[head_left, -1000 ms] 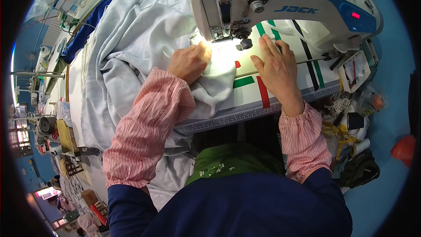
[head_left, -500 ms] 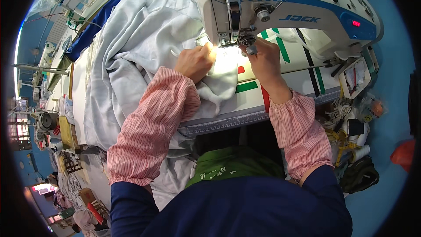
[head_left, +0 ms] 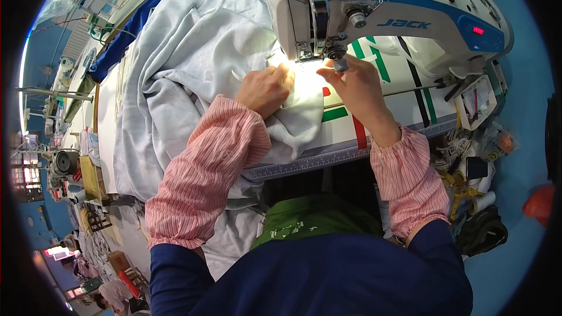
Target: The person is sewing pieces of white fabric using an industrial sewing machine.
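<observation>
Pale cloth (head_left: 181,64) is bunched over the left part of the table (head_left: 401,108), spilling past its front edge; one portion reaches the light beneath the sewing machine (head_left: 404,3). It is pressed by the curled left hand (head_left: 266,89); whether any is gripped cannot be told. The right hand (head_left: 360,90) is half closed near the light, its hold indiscernible. Fingers could be pricked if stitching were started, or cloth be skewed by overhanging weight. Rightward, room is left along the front edge toward a tray (head_left: 468,118).

Sewing workshop — sewing machine (head_left: 386,10), pale cloth (head_left: 193,64), spool (head_left: 483,201)
</observation>
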Motion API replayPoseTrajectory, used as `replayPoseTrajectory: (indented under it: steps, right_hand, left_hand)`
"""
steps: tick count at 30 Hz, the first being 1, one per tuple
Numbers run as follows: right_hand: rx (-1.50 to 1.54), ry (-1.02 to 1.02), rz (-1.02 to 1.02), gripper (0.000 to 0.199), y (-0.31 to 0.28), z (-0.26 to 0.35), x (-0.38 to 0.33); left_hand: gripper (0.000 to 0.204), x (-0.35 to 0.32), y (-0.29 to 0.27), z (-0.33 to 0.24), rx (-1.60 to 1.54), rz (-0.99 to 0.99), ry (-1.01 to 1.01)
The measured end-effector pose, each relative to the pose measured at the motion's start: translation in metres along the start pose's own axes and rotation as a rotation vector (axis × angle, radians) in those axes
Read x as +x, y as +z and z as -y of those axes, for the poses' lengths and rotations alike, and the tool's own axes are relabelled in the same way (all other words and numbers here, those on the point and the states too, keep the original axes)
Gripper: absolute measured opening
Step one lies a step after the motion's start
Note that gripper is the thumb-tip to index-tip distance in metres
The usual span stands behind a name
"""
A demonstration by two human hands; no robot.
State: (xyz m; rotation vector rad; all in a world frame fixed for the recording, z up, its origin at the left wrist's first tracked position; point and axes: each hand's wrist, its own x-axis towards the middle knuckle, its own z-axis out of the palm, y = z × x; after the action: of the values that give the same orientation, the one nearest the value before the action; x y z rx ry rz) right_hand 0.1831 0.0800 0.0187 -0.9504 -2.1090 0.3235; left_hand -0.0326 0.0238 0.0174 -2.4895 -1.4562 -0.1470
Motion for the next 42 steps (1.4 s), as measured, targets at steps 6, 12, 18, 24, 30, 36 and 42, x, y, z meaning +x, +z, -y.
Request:
replayPoseTrajectory:
  steps: [6,12,18,24,30,36,42]
  right_hand:
    - [-0.183,0.017,0.158,0.026,0.009,0.021,-0.012]
    - [-0.282,0.083,0.145,0.035,0.025,0.040,-0.016]
    - [-0.119,0.172,0.051,0.026,0.043,0.030,-0.013]
    - [1.628,1.137,-0.202,0.036,0.057,0.048,-0.013]
    - [1.945,1.011,0.007,0.054,0.072,0.124,0.002]
    - [1.895,0.611,0.074,0.031,0.073,0.167,-0.028]
    - [1.839,0.387,0.197,0.024,0.077,0.172,-0.044]
  left_hand:
    - [0.020,0.004,0.007,0.010,-0.017,-0.003,-0.005]
    - [0.007,0.016,0.003,0.019,-0.035,-0.072,-0.062]
    - [0.054,-0.040,-0.034,-0.002,-0.126,-0.110,-0.213]
    - [0.077,-0.211,-0.049,-0.008,0.071,-0.079,-0.815]
    - [0.053,-0.324,-0.048,0.031,0.026,-0.236,-1.141]
    - [0.016,-0.330,-0.058,0.057,-0.359,-0.409,-1.167]
    - [0.023,-0.386,-0.095,0.149,-0.960,-1.062,-1.433]
